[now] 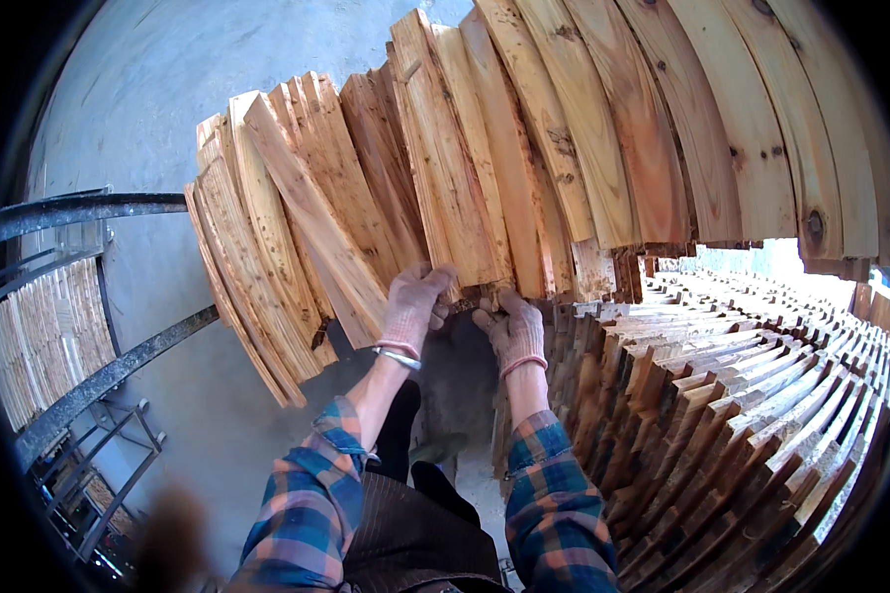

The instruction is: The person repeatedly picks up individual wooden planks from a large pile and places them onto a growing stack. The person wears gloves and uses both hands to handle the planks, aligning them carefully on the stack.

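Grey concrete floor [198, 395] lies below, with a metal rack [99, 381] at the left. Both gloved hands grip the lower ends of a fanned bundle of wooden boards [445, 188]: the left hand [412, 308] and the right hand [512, 331] have fingers curled around them. Stacked boards [742, 395] fill the right side.

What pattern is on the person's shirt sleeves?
Blue and orange plaid shirt sleeves, clearest in the head view.
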{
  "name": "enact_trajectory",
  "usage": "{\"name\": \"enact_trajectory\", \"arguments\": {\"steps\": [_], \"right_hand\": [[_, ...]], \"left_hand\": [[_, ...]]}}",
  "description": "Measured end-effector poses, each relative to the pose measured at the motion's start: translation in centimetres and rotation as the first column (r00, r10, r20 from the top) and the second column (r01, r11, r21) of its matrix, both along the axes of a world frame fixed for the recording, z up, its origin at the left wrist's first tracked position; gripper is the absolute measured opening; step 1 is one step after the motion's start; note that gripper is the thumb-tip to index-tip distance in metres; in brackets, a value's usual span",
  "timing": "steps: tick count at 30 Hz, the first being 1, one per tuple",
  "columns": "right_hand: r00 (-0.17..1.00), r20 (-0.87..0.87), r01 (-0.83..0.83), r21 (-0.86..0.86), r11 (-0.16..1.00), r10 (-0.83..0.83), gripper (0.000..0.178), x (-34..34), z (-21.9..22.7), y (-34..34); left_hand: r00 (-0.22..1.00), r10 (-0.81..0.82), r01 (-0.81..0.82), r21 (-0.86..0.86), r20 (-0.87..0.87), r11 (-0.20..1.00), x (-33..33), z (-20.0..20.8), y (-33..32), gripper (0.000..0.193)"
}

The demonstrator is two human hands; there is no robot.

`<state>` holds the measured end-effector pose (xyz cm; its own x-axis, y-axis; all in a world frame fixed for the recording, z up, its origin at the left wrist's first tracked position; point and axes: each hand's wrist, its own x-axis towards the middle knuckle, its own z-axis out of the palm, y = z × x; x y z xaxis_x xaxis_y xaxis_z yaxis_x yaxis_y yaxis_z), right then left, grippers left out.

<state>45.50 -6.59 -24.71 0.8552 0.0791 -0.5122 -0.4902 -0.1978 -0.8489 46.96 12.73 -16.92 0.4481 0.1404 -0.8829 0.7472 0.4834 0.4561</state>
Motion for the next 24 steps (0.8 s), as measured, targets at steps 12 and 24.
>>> {"name": "enact_trajectory", "arguments": {"steps": [12, 24], "right_hand": [[0.724, -0.607, 0.594, 0.309, 0.743, -0.327, 0.018, 4.2, 6.8, 3.6], [0.978, 0.206, 0.042, -0.387, 0.921, 0.043, 0.05, 5.3, 12.2, 2.0]], "left_hand": [[0.989, -0.014, -0.014, 0.194, 0.144, 0.981, 2.5, -2.4, -1.2, 0.051], [0.955, 0.219, -0.198, -0.12, 0.2, 0.973, 1.5, -6.0, 1.3, 0.056]]}}
